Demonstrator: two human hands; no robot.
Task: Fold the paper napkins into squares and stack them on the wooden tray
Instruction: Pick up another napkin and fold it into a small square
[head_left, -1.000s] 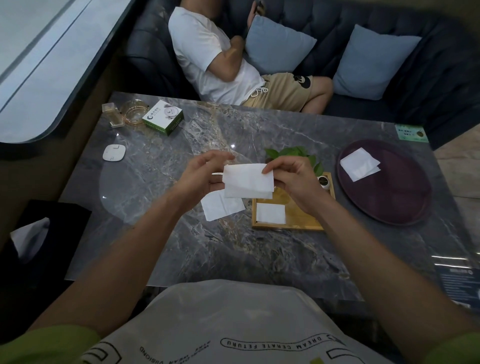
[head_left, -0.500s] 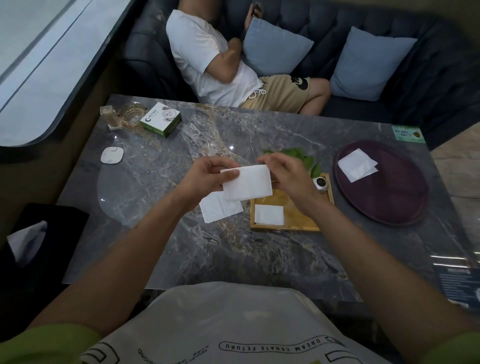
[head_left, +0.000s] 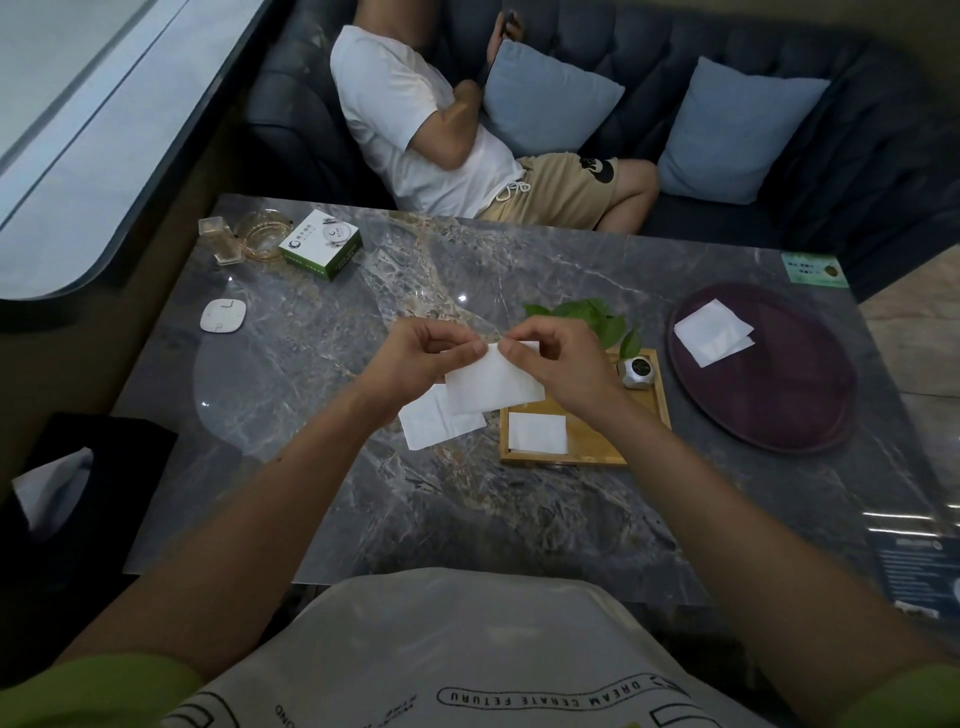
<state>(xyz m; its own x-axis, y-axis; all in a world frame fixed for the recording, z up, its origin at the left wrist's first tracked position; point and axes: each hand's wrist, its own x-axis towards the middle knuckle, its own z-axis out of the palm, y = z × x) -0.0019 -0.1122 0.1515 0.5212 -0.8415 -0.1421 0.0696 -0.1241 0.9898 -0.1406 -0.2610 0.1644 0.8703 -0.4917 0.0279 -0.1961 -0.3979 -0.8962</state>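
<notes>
both hands, left hand (head_left: 415, 358) and right hand (head_left: 558, 366), pinch the top edge of a napkin (head_left: 491, 387) between curled fingers; under the fingers lies the wooden tray (head_left: 597, 441) with one folded napkin (head_left: 537, 433).

Left hand (head_left: 415, 358) and right hand (head_left: 558, 364) pinch the upper edge of a folded paper napkin (head_left: 491, 387) above a grey marble table (head_left: 322, 467). One folded square (head_left: 537, 434) lies in the wooden tray (head_left: 597, 452); another napkin (head_left: 434, 423) lies just left of the tray.
</notes>
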